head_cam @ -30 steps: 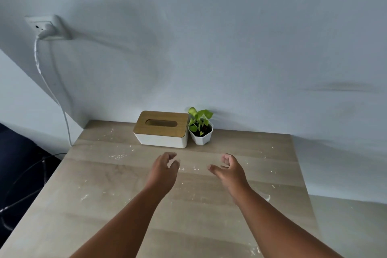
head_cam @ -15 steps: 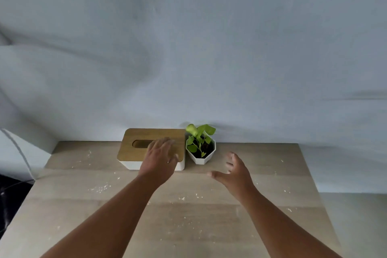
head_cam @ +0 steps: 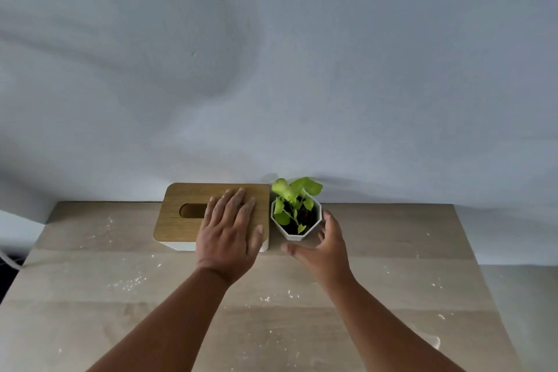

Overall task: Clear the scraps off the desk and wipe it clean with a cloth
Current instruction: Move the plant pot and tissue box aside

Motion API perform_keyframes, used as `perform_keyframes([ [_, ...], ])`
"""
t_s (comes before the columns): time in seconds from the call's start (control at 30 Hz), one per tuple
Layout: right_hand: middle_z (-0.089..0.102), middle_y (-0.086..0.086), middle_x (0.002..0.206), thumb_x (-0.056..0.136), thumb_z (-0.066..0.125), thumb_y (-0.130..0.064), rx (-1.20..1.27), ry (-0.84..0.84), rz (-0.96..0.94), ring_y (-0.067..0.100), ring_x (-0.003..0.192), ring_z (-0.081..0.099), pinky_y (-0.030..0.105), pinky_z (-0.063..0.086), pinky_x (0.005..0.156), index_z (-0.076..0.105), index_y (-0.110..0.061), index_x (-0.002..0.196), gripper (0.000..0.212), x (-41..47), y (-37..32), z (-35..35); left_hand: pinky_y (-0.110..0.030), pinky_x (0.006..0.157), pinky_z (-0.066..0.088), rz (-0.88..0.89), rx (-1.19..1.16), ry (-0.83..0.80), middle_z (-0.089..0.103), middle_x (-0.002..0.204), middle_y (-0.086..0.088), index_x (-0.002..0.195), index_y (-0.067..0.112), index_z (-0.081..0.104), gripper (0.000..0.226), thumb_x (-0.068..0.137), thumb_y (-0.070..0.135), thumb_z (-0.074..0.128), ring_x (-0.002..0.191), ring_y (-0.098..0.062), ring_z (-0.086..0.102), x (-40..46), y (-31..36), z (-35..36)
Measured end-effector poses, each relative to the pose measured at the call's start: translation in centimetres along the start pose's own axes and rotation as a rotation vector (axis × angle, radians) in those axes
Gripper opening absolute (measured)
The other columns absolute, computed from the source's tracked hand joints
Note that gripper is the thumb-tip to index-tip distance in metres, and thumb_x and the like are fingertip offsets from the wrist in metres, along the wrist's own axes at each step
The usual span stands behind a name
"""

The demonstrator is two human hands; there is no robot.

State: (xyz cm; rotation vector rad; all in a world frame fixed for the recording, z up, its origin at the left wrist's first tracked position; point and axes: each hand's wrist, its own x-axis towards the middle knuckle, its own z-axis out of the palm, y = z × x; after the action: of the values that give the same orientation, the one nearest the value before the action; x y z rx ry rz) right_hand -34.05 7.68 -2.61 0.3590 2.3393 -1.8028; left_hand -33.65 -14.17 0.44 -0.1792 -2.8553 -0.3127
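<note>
Your desk (head_cam: 90,296) fills the lower half of the head view, and the scraps (head_cam: 128,282) lie on it as pale crumbs and flecks: a cluster at 9 o'clock from your left wrist, a scatter between your forearms, a trail near the far left edge, and isolated specks toward 3 o'clock. A larger white smear (head_cam: 433,341) sits at 4 o'clock near the right edge. Two items stand at the back edge against the wall (head_cam: 271,69). The tissue box (head_cam: 187,220), white with a wooden lid and an oval slot, lies at 11 o'clock; your left hand (head_cam: 229,235) rests flat on its lid, fingers straight and together, partly covering the slot's right end. Just beside it at 1 o'clock stands the plant pot (head_cam: 297,222), white and faceted, holding green leaves. Your right hand (head_cam: 324,246) cups round its near right side, thumb and fingers spread; actual contact cannot be confirmed. A white cable (head_cam: 7,261) shows at the far left edge.
</note>
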Motion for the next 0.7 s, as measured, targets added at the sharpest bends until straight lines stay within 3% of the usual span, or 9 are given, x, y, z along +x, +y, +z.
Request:
perform_keyframes([
  [0.33, 0.066, -0.017, 0.122, 0.049, 0.099, -0.043, 0.056, 0.138, -0.084, -0.001, 0.114, 0.063, 0.034, 0.056, 0.098, 0.053, -0.033, 0.132, 0.095, 0.6, -0.1, 1.9, -0.056, 0.121, 0.030, 0.027, 0.038, 0.055, 0.051, 0.154, -0.011, 0.139, 0.012, 0.061, 0.057, 0.096, 0.046, 0.047, 0.147, -0.033, 0.041, 0.1, -0.1, 0.6],
  [0.7, 0.065, -0.014, 0.128, 0.054, 0.098, -0.033, 0.039, 0.184, -0.118, 0.006, 0.121, 0.062, 0.039, 0.055, 0.101, 0.052, -0.029, 0.137, 0.095, -0.2, 0.4, -0.5, -0.055, 0.122, 0.029, 0.021, 0.049, 0.050, 0.052, 0.152, -0.012, 0.138, 0.011, 0.062, 0.057, 0.095, 0.045, 0.047, 0.146, -0.035, 0.043, 0.1, 0.3, 0.4],
])
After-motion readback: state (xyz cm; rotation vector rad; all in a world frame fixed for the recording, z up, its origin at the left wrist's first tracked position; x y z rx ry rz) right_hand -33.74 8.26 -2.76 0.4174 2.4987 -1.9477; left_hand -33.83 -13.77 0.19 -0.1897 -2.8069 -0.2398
